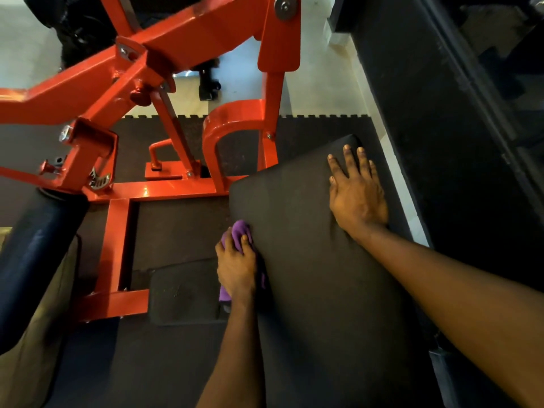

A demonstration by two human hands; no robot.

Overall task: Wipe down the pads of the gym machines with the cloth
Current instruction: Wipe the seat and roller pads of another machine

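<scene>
No legible text, label, brand, number or sign anywhere in view. Small silver notched plate on the orange-red painted steel machine frame shows dark slot-like marks, too small and blurred to read as characters.
</scene>
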